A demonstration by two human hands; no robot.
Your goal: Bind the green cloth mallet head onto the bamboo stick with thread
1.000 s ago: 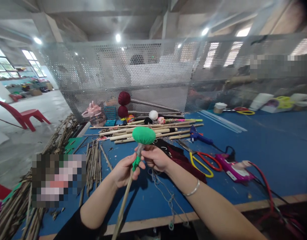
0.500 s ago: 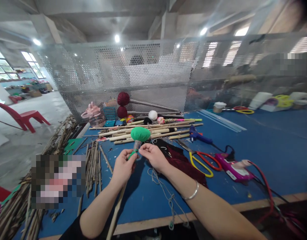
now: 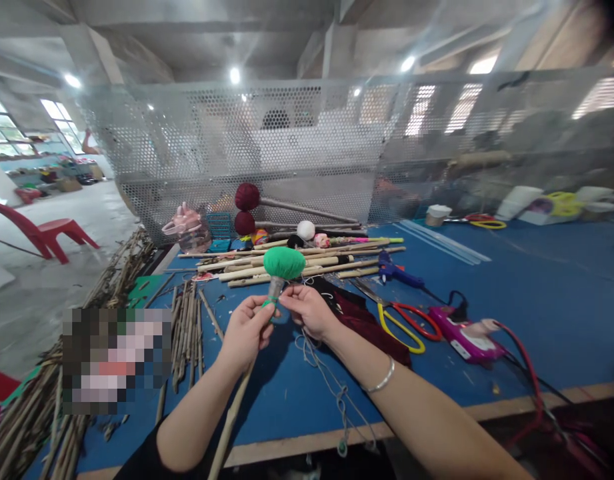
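Padded stick held upright-leaning above the blue table, its rounded green head uppermost and its wooden shaft slanting down toward the near edge. The left hand grips the shaft just below the grey neck, thumb beside a gathered bit of green cloth. The right hand has thumb and forefinger drawn together at the neck's right side; whether they pinch thread or cloth is too small to tell. Good working here probably calls for a firm left grip so that the shaft does not turn, with small, even pulls from the right fingertips, keeping the gathers flat and the tension steady; too hard a tug could skew the head or crease the cloth. Loose grey string lies tangled below the right hand and could snag. Scissors rest open-bladed to the right, beside dark red cloth, with a blue glue gun farther off.
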